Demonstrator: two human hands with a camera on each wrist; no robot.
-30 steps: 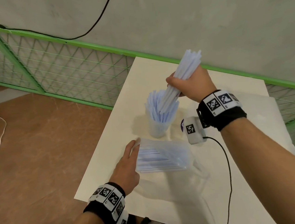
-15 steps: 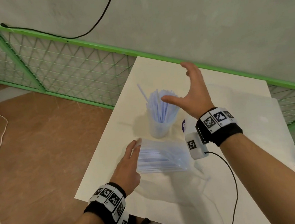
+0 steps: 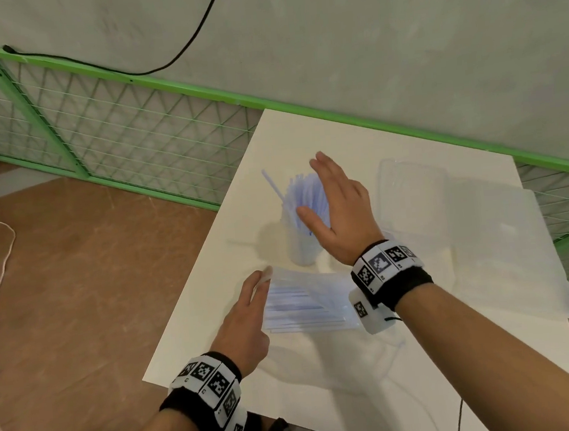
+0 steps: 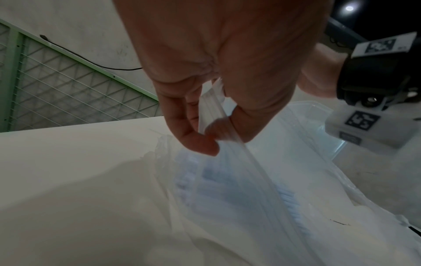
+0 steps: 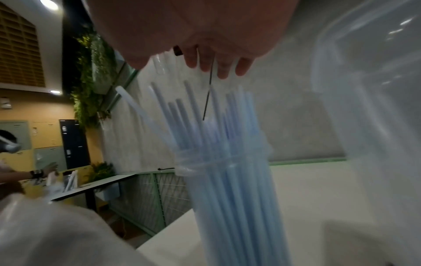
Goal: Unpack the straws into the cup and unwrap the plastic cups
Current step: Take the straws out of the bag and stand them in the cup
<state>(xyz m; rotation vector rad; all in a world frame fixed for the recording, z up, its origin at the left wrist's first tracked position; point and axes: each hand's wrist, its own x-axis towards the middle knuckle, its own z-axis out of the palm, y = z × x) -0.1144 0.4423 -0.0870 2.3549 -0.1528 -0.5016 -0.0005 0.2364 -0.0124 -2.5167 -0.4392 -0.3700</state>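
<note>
On the left, the left hand [image 3: 243,325] is staying low over the near edge of the white table [image 3: 212,273]. In the left wrist view its thumb and fingertips [image 4: 200,144] are pinching the open edge of the clear straw bag [image 3: 309,302], and they are lifting this edge a little. The bag is lying flat on the table just beside the hand, and pale blue straws are showing inside it through the plastic.

Behind the bag, more to the middle, the clear cup [image 3: 301,244] is standing upright on the table. The loose straws [image 3: 303,193] are standing in it, and their tops are fanning out above the rim; one straw is leaning away to the left. In the right wrist view the straws [image 5: 227,162] are filling the cup [image 5: 223,189] closely.

The right hand [image 3: 339,210] is hovering just beside and above the straw tops, with the palm facing them. Its fingers are straight and pressed side by side, the thumb is standing apart, and they are holding nothing. From these views I cannot tell whether the palm is touching the straws.

Further to the right, a clear plastic container [image 3: 412,197] is resting on the table, well apart from the cup. A thin sheet of clear plastic [image 3: 507,264] is lying under and around it, reaching over the right edge of the table.
</note>
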